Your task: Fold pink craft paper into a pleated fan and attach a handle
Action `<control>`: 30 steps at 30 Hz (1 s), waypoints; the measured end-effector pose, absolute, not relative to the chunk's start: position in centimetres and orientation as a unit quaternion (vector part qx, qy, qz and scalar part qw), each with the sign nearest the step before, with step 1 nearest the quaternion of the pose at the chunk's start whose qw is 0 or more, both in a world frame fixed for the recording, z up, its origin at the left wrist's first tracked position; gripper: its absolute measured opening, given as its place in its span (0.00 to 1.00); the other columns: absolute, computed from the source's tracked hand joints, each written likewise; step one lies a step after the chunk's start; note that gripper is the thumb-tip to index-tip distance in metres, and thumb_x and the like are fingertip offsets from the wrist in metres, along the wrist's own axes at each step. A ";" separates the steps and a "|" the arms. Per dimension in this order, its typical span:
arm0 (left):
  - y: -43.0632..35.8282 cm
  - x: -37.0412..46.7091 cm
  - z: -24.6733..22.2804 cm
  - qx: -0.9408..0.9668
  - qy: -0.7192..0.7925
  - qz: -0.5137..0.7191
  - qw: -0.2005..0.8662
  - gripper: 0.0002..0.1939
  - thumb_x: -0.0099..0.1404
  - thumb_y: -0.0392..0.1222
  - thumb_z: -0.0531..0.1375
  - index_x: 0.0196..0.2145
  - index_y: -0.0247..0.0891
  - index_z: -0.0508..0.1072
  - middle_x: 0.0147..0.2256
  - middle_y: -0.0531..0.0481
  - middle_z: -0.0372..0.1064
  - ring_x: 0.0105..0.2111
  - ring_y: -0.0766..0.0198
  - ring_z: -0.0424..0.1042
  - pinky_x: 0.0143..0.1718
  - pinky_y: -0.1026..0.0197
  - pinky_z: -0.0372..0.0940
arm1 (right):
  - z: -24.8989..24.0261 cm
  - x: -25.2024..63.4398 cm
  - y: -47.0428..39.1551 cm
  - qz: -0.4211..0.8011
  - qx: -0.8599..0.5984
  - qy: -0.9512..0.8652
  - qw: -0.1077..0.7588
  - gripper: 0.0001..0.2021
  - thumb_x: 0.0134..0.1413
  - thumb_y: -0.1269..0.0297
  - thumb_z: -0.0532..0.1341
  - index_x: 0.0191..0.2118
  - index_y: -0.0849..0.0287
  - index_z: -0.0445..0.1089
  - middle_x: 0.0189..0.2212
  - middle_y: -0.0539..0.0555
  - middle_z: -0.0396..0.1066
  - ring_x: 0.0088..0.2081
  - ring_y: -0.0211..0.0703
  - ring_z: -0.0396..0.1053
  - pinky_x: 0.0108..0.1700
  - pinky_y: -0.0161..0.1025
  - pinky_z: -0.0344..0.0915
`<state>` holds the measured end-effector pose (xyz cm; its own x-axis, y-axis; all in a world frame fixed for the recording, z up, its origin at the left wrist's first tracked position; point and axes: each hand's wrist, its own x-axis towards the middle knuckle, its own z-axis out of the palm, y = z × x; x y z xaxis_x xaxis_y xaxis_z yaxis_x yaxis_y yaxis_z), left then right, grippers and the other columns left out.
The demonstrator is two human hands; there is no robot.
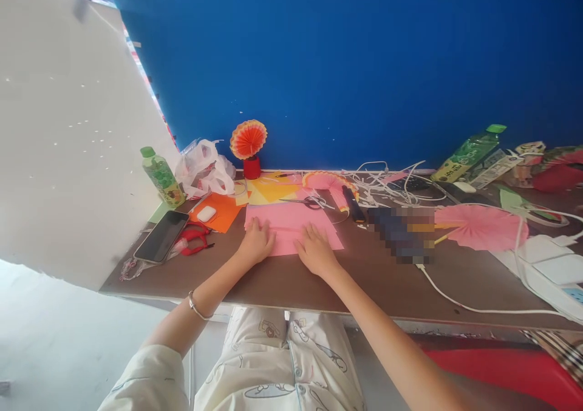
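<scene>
Pink paper [291, 215] lies on the brown table [291, 281] in front of me, with what looks like a fold or strip running across it. My left hand [257, 241] rests on the paper's left part, fingers spread and pointing away from me. On the right part lies my right hand [315, 248], its fingers also apart and flat. Neither hand is wrapped round anything. A pair of scissors [312, 202] lies at the far edge of the pink paper. Behind are yellow sheets [268, 191] and a pink pleated paper piece [328, 182] with an orange-yellow rim.
Left: a phone [161, 236], orange paper [228, 209], white case [206, 213], bottle [161, 177] and plastic bags [204, 168]. A red paper rosette [248, 139] stands behind. Right: a black-orange tool [354, 204], cables [478, 309], pink fan [489, 227] and another bottle [469, 153].
</scene>
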<state>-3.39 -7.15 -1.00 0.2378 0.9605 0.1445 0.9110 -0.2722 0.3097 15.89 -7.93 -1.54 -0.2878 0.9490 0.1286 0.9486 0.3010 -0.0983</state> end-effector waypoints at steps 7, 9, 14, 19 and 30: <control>-4.9 -5.0 -0.1 0.757 0.586 0.217 0.191 0.23 0.59 0.37 0.50 0.52 0.28 0.60 0.53 0.33 0.57 0.54 0.51 0.58 0.51 0.52 0.57 | -0.5 17.9 -5.8 -0.065 -0.518 -0.848 0.086 0.16 0.58 0.73 0.45 0.41 0.65 0.69 0.49 0.65 0.65 0.53 0.49 0.58 0.57 0.49 0.48; -3.9 -5.2 0.6 0.738 0.593 0.247 0.206 0.21 0.59 0.37 0.50 0.50 0.30 0.62 0.51 0.36 0.60 0.51 0.53 0.61 0.49 0.55 0.59 | -0.2 18.5 -5.4 -0.075 -0.479 -0.870 0.094 0.14 0.56 0.75 0.47 0.40 0.64 0.69 0.43 0.63 0.67 0.49 0.47 0.62 0.57 0.48 0.48; -2.8 -3.6 2.1 0.651 0.617 0.423 0.130 0.18 0.61 0.35 0.44 0.47 0.35 0.62 0.49 0.42 0.62 0.51 0.58 0.61 0.48 0.56 0.60 | 0.4 19.3 -3.4 0.111 -0.476 -0.838 0.241 0.11 0.52 0.76 0.51 0.36 0.62 0.70 0.34 0.58 0.71 0.43 0.46 0.66 0.54 0.47 0.53; -4.2 -1.5 1.1 0.556 0.629 0.530 0.119 0.13 0.61 0.35 0.44 0.42 0.37 0.62 0.45 0.43 0.63 0.48 0.60 0.62 0.48 0.54 0.60 | 0.0 18.7 -1.2 0.209 -0.511 -0.751 0.362 0.16 0.58 0.62 0.46 0.40 0.62 0.68 0.35 0.59 0.72 0.39 0.47 0.69 0.44 0.45 0.63; -4.7 -0.2 1.1 0.380 0.378 0.591 0.603 0.19 0.53 0.43 0.65 0.39 0.34 0.64 0.34 0.44 0.72 0.41 0.56 0.72 0.49 0.48 0.63 | -0.8 14.9 -4.0 0.433 -0.451 -0.632 0.458 0.20 0.49 0.48 0.55 0.34 0.63 0.71 0.24 0.54 0.71 0.26 0.40 0.68 0.32 0.38 0.67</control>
